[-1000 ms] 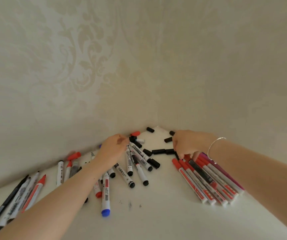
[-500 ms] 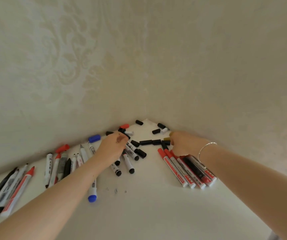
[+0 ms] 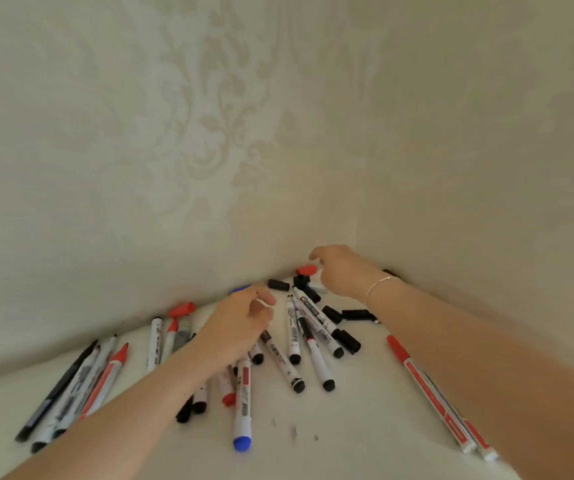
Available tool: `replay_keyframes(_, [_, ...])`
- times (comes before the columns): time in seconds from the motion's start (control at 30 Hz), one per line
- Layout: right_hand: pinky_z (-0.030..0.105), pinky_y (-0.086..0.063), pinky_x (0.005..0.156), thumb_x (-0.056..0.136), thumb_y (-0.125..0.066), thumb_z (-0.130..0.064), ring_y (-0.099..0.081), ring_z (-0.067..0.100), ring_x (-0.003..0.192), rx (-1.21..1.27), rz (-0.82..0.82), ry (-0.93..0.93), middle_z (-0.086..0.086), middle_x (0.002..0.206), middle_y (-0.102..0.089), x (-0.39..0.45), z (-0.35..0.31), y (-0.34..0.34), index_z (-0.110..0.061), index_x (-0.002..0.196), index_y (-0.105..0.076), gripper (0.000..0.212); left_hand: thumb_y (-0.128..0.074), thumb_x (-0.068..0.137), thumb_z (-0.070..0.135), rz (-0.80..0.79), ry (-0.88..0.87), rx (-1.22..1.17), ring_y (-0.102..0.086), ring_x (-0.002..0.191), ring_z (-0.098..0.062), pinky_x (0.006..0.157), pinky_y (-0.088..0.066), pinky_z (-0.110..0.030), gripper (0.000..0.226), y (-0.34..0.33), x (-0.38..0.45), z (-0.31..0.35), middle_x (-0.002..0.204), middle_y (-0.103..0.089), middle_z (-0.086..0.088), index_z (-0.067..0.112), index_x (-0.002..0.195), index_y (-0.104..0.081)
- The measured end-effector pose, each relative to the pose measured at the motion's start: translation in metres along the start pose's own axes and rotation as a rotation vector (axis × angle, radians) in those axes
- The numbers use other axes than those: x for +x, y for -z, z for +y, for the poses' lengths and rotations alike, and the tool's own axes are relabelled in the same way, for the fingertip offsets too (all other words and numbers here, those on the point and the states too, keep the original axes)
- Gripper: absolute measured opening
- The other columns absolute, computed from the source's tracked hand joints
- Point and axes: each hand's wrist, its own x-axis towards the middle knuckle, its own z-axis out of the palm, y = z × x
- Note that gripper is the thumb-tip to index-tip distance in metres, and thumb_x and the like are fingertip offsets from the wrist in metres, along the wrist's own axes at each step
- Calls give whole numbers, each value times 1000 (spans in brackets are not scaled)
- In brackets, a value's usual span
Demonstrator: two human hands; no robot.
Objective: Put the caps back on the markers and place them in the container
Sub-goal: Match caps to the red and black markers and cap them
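Observation:
Many markers and loose caps lie on a white surface point(image 3: 347, 427) in a wall corner. My left hand point(image 3: 244, 320) hovers over the middle pile with curled fingers and pinches a small white marker end point(image 3: 262, 302). My right hand point(image 3: 344, 271) reaches into the corner, its fingers loosely bent just above a red cap point(image 3: 306, 270), holding nothing I can see. Black loose caps point(image 3: 347, 341) lie between the hands. White markers with black ends point(image 3: 315, 358) fan out below. A blue-ended marker point(image 3: 242, 410) points toward me. No container is in view.
Red markers point(image 3: 431, 400) lie partly under my right forearm. A bunch of black, white and red markers point(image 3: 74, 386) lies at the left, with another red cap point(image 3: 182, 310) by the wall. Patterned walls point(image 3: 209, 150) close the corner on two sides.
My right hand left the red markers and moved up into the corner over the red cap. My left hand lifted slightly off the pile, fingers curling. The camera shifted closer.

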Motion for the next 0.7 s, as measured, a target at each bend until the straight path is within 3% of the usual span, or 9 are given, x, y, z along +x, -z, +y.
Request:
replay_keyframes(0.07, [40,-48,94,87,-45,2,-55,29,112,-133,-54,68,12,127,-56,21,-5,-14,-11,127,-54,43,-55,93,18,20,5,8,-66,81,-13,79,-53,-28,17,10,-1,-10,84,-67,6,35,91,-59])
replay_keyframes(0.2, [37,-48,88,89,-46,-1,-57,31,109,-312,-44,101,14,121,-58,48,-5,-26,-6,117,-57,30,-54,95,18,61,26,20,-64,76,-14,64,-49,-19,16,31,-2,-27,84,-66,7,33,96,-62])
replay_keyframes(0.37, [34,-45,85,90,-49,-7,-58,30,107,-408,-15,88,13,120,-58,62,-2,-31,-8,114,-57,26,-52,96,15,108,60,88,-62,85,-12,67,-43,-14,18,50,0,-48,91,-63,10,31,97,-60])
replay_keyframes(0.47, [31,-44,82,90,-48,-9,-58,31,106,-374,41,50,12,119,-57,64,-1,-23,-10,112,-58,25,-52,95,14,141,96,119,-61,90,-10,71,-43,-11,17,63,-3,-59,97,-65,7,26,101,-62])
replay_keyframes(0.6, [35,-47,86,88,-50,-9,-58,34,105,-253,143,0,15,119,-56,61,-15,-6,-11,114,-62,29,-53,91,9,194,129,146,-65,84,-18,76,-50,-25,23,78,-8,-73,88,-68,6,28,90,-65])
replay_keyframes(0.7, [35,-48,87,88,-54,-13,-58,34,103,-110,136,52,16,118,-58,53,-37,-2,-12,116,-61,28,-51,91,4,206,162,152,-60,74,-10,60,-41,-8,23,83,-14,-80,80,-62,11,24,91,-62])
